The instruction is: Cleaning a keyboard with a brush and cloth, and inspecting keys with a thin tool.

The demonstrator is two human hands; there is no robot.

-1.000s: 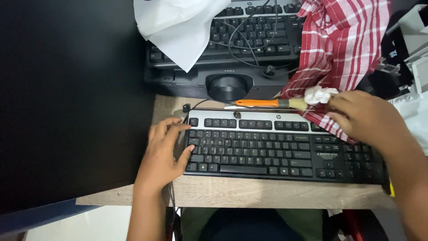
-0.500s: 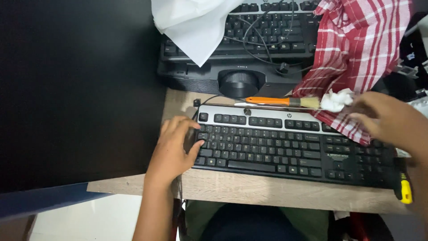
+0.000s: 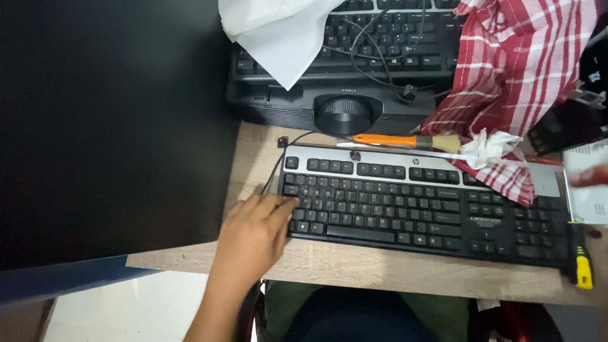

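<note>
Black-and-silver keyboard [image 3: 418, 202] lies flat near the front edge of the wooden desk [image 3: 380, 269], a bit skewed, cable leaving its top-left corner. Your left hand [image 3: 253, 234] rests on the keyboard's left end, fingers loosely spread and flat, fingertips on the outer keys, gripping nothing. Your right hand [image 3: 589, 176] is just a blur at the frame edge beyond the keyboard's right end; can't tell if it's open or closed.

Along the keyboard's top edge: orange-handled brush [image 3: 405, 140], bristles pointing right, touching the crumpled white tissue [image 3: 497, 145]. Red checked cloth [image 3: 519, 82] drapes over the keyboard's upper right corner. Yellow-handled tool [image 3: 581, 266] just off its right end. Behind it: black device with round knob [image 3: 342, 113], second keyboard [image 3: 380, 38], white sheet [image 3: 278, 31] on that.
</note>
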